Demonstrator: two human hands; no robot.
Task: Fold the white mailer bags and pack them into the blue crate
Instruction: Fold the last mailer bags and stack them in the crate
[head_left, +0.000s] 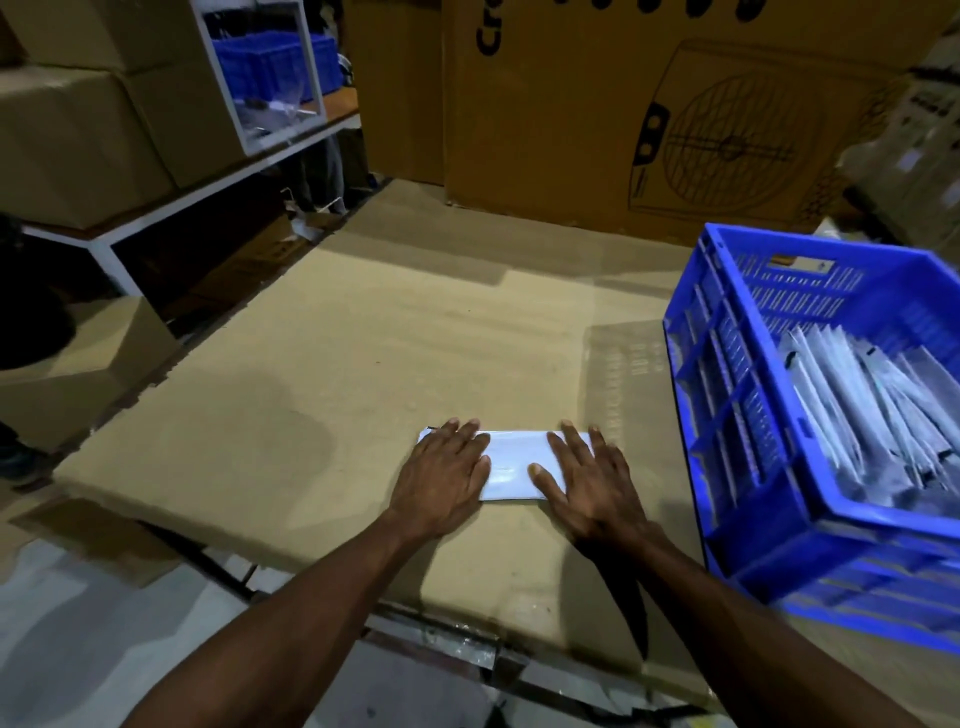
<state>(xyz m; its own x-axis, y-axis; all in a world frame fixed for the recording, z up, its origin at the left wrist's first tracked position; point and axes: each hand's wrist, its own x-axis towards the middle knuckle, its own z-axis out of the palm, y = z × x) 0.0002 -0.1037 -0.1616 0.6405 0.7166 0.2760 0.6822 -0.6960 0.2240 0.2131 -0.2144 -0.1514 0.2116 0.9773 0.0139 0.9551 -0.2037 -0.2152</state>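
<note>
- White plastic shows between two flat palms: the left hand (445, 470) and the right hand (587, 480) both press down on a folded mailer bag (511, 465), fingers straight and spread, neither one curled round it, so no real grip on it yet.
- Left palm covers the bag's left end, right palm its right end; only the middle strip is bare.
- Folded, the bag is a narrow band with its long axis running left to right across the brown counter (332, 364), close to the near edge.
- Off to the right sits the blue crate (737, 415), well apart from the bag, already holding a row of folded bags (852, 400) leaning on edge.
- From where I stand the right hand is plainly the nearer one to the crate, so I'd guess the bag goes sideways that way, then turns up on edge to slot beside the others.
- Behind, big cardboard boxes (623, 104) wall off the counter.
</note>
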